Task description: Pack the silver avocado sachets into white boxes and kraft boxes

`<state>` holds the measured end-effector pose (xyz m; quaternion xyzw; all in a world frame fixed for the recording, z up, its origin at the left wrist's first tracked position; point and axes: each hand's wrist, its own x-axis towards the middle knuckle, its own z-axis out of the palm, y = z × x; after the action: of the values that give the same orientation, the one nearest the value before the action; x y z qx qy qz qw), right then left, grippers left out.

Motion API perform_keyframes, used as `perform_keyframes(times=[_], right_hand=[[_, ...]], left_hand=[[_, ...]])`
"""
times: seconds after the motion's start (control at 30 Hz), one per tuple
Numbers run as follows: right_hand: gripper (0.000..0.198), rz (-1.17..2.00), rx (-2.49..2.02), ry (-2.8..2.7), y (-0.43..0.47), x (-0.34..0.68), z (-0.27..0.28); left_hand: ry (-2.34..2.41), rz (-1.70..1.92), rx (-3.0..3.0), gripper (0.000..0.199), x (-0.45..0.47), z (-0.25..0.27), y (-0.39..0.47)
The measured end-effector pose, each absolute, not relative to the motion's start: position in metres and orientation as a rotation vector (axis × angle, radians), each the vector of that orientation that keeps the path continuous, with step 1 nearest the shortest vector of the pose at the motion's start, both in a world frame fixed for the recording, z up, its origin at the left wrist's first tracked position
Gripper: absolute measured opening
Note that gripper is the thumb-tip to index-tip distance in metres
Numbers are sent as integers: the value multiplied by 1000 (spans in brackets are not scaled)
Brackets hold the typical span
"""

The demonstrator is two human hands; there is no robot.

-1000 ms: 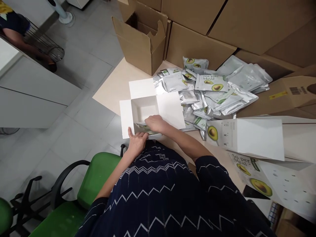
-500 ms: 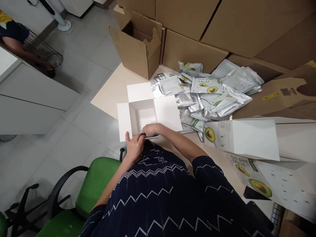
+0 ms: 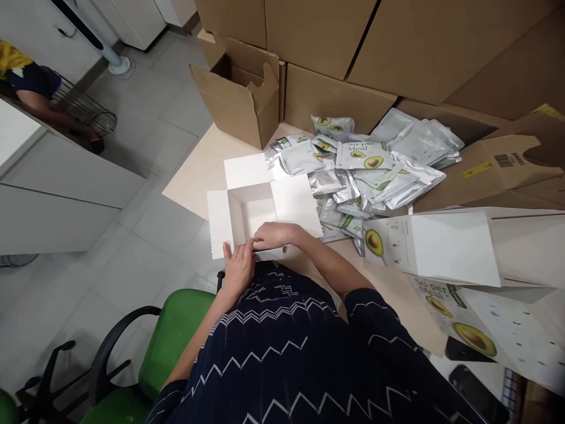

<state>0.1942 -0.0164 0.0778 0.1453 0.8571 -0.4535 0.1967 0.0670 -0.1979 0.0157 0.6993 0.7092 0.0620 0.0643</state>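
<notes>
Box point(image 3: 251, 206) open up top; pouches point(image 3: 366, 171) crowd rt side.

Packing room or small stockroom in an office-type space. Brown shipping cartons point(image 3: 335, 35) stacked along the wall, one open carton point(image 3: 238, 97) on the table corner. Heap of silver avocado-print pouches point(image 3: 362, 171) on a pale table point(image 3: 198, 171). Flat printed retail boxes point(image 3: 441, 247) alongside. Grey tiled floor point(image 3: 145, 141), green office chair point(image 3: 172, 330), white cabinets point(image 3: 66, 194).
</notes>
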Motion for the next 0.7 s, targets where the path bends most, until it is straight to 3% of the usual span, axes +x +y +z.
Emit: perform_keyframes(times=[0.1, 0.17, 0.27, 0.4, 0.47, 0.7], right_hand=[[35, -1682, 600, 2554, 12, 227, 98], [41, -1785, 1073, 2680, 43, 247, 100], [46, -1240, 1789, 2775, 98, 265, 75], [82, -517, 1718, 2547, 155, 271, 16], [87, -367, 1582, 2443, 166, 270, -7], [64, -266, 1497, 2482, 149, 274, -19]], left_hand=[[2085, 95, 2163, 40, 68, 19, -196], [2050, 64, 2180, 40, 69, 21, -194], [2002, 49, 2183, 42, 72, 22, -190], [1966, 15, 2153, 46, 74, 22, -188], [1958, -15, 2133, 51, 75, 23, -187], [1968, 8, 2122, 54, 77, 28, -188]])
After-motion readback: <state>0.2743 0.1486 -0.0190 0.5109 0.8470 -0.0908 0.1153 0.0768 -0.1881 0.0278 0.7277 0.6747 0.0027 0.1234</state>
